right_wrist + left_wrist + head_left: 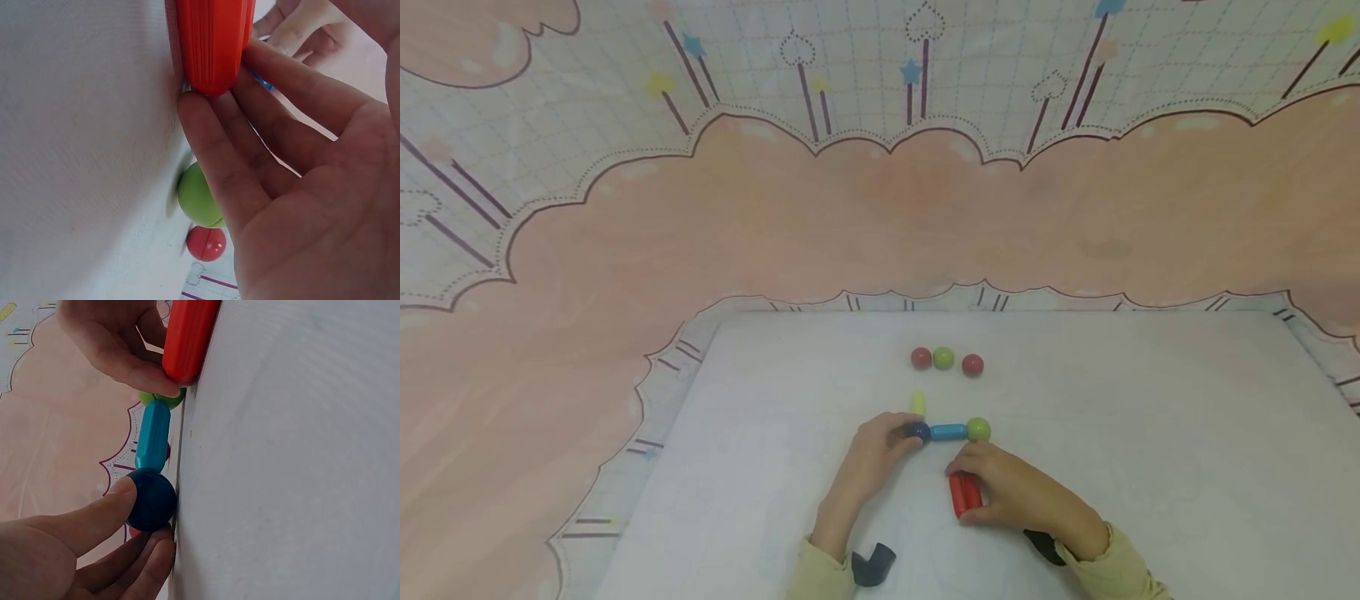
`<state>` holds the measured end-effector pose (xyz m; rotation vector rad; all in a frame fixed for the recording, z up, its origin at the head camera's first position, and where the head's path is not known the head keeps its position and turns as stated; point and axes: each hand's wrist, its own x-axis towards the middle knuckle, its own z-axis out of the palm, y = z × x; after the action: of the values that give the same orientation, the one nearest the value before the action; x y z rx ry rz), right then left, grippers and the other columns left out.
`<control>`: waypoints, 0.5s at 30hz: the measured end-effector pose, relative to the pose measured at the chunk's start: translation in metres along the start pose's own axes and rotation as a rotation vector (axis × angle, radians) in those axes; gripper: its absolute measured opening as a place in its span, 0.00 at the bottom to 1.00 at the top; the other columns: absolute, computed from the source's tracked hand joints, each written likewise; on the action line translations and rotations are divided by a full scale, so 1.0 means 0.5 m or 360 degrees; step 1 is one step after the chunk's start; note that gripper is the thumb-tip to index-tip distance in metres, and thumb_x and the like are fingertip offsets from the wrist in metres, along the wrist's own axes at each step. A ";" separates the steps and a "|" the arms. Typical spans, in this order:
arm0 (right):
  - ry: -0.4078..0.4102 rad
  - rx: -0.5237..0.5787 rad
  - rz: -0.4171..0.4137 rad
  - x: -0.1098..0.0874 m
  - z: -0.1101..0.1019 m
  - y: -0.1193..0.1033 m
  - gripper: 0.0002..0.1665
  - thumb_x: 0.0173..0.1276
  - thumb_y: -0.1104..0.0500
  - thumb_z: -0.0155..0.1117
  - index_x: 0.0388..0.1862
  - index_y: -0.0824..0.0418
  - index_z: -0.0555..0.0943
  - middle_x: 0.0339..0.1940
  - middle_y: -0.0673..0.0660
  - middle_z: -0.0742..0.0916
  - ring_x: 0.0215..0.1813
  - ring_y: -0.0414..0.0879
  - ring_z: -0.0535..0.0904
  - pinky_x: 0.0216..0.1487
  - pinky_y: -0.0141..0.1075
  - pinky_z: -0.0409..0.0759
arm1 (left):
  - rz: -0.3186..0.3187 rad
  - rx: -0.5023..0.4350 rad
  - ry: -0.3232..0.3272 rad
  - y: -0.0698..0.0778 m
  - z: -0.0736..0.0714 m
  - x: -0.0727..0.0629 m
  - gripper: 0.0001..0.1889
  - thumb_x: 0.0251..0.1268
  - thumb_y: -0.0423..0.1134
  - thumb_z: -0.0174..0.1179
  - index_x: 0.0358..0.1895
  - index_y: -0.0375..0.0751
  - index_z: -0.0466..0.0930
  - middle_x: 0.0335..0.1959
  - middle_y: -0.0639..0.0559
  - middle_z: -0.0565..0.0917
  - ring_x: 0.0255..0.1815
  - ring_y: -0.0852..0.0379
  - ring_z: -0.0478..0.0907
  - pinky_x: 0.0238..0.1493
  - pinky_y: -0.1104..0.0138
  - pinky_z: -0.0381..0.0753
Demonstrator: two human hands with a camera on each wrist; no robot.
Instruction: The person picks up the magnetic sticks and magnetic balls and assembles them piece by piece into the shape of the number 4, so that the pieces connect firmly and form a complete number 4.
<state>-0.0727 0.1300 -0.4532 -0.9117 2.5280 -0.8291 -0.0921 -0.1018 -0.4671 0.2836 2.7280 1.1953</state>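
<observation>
In the head view my left hand pinches a dark blue ball between thumb and fingers. From that ball a light blue rod runs right to a green ball, end to end in a row. A yellow-green rod stands out from the far side of the blue ball. My right hand holds two red rods lying side by side, fingers at their far ends and thumb at the near ends. The right wrist view shows the fingertips against a red rod's rounded end.
Farther back on the white table sit a red ball, a second green ball and another red ball. Dark curved pieces show beside the left wrist and the right wrist. A patterned cloth hangs behind.
</observation>
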 end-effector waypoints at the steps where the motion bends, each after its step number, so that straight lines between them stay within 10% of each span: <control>1: 0.0002 -0.0001 0.0000 0.000 0.000 0.000 0.27 0.53 0.54 0.80 0.51 0.59 0.83 0.48 0.47 0.83 0.49 0.39 0.76 0.51 0.34 0.82 | 0.0002 -0.0001 0.0000 0.000 0.000 0.000 0.18 0.68 0.45 0.63 0.59 0.49 0.80 0.50 0.52 0.86 0.49 0.55 0.82 0.52 0.60 0.82; 15: 0.0051 -0.0049 -0.0052 0.000 0.001 0.001 0.25 0.56 0.52 0.78 0.52 0.57 0.83 0.50 0.47 0.83 0.54 0.40 0.77 0.59 0.40 0.80 | 0.0031 0.0020 0.0002 0.003 -0.002 -0.001 0.18 0.68 0.44 0.62 0.59 0.48 0.81 0.49 0.52 0.86 0.49 0.55 0.82 0.52 0.60 0.82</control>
<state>-0.0726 0.1299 -0.4540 -0.9590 2.5668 -0.8231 -0.0915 -0.1016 -0.4655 0.3114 2.7408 1.1843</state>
